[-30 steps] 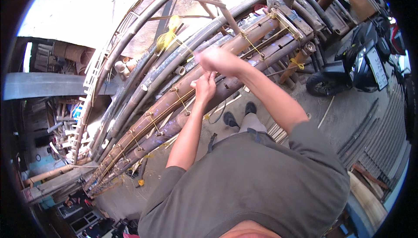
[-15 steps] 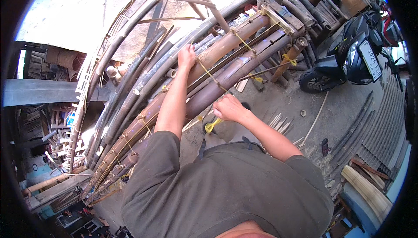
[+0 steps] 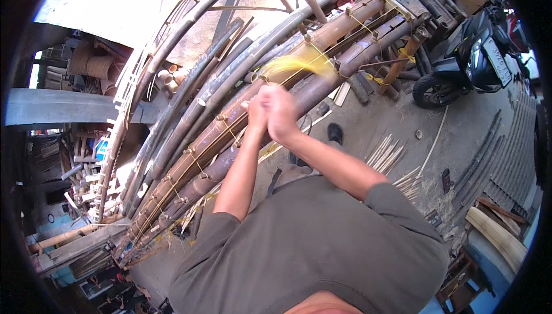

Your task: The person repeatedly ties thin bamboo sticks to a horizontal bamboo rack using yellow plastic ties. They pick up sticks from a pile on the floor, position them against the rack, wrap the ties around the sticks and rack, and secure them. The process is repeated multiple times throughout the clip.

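My right hand (image 3: pixel 280 117), blurred by motion, is closed in a fist on a yellow cord (image 3: pixel 296 65). The cord's loose bundle swings as a yellow smear past the far side of my hands. Pressed close beside it, my left hand (image 3: pixel 256 113) is closed too, its fingers partly covered by the right; what it grips is hidden. Both hands are over a long brown bamboo pole (image 3: pixel 238 119) with short wooden pegs, across which thin yellow cord is strung. A second, darker bamboo pole (image 3: pixel 362 49) runs parallel on the near side.
Grey bamboo poles (image 3: pixel 230 81) and a curved slatted frame (image 3: pixel 149 75) lie beyond. A black motorcycle (image 3: pixel 471 64) stands at the right. Split bamboo sticks (image 3: pixel 385 156) are spread on the floor, and curved bamboo pieces (image 3: pixel 497 234) lie at lower right.
My right hand has moved up and left to meet my left hand, which came lower along the pole. The yellow cord bundle, earlier hanging below the right hand, now swings beyond both hands.
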`<state>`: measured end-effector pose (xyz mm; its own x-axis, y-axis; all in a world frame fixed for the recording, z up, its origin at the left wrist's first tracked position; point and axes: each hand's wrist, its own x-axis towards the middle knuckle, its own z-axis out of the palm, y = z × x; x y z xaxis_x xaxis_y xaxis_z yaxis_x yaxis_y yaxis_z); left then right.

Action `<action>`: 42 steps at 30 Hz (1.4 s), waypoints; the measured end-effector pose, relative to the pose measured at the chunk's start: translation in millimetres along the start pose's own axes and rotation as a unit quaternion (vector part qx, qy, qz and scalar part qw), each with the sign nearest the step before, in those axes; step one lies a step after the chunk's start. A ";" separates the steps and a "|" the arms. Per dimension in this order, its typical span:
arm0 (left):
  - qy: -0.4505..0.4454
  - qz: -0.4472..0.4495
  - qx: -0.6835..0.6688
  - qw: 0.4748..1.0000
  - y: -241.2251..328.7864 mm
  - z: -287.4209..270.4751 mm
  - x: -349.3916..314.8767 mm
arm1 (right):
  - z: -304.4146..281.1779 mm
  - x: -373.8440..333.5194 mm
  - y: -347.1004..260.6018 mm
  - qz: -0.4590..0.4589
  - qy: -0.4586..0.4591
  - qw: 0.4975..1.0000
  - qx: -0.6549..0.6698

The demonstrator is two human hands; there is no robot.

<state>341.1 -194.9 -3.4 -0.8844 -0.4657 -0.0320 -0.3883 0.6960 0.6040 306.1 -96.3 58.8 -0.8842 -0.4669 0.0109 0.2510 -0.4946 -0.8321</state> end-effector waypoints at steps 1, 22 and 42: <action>0.019 0.018 -0.029 0.999 -16.2 10.1 0.3 | 28.6 9.4 -9.7 -0.013 -0.085 0.989 -0.124; 0.163 -0.042 -0.360 0.918 54.6 -55.6 91.4 | -95.7 -34.4 -13.7 0.038 -0.399 0.756 -0.518; -0.051 -0.054 0.073 0.994 -94.1 -99.3 -103.9 | 102.3 -112.4 90.7 0.070 0.087 0.973 0.201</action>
<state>495.2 -266.3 22.1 -0.8540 -0.4894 -0.1765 -0.5100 0.7205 0.4699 468.6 -163.6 38.8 -0.8748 -0.4362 -0.2109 0.4770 -0.6985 -0.5335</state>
